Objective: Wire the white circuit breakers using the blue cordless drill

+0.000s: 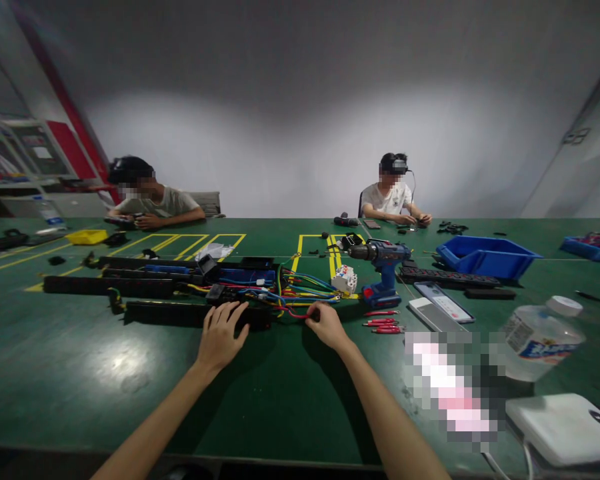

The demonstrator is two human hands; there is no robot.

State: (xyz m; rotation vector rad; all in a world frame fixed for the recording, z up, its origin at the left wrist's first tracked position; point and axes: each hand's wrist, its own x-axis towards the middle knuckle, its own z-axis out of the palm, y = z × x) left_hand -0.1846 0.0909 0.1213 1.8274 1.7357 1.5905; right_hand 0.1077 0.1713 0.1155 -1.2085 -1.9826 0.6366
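Toward the middle of the green tabletop point(80, 373), the left hand point(221, 335) lies flat with fingers spread on a long black strip point(180, 313), one of several laid side by side there, while the right hand point(325, 324) is closed in a pinch on the end of a red wire point(295, 313) that runs out of a bundle of coloured wires point(305, 283) just beyond the strip. Right of the wires stand a blue drill point(383, 270) and a white breaker point(345, 279), with red-handled tools point(383, 321) near them, a blue bin point(485, 257) further toward the far right edge, and a water bottle point(537, 337) and white box point(565, 427) at the near right corner. Two other people sit at the far edge, hands on small parts.
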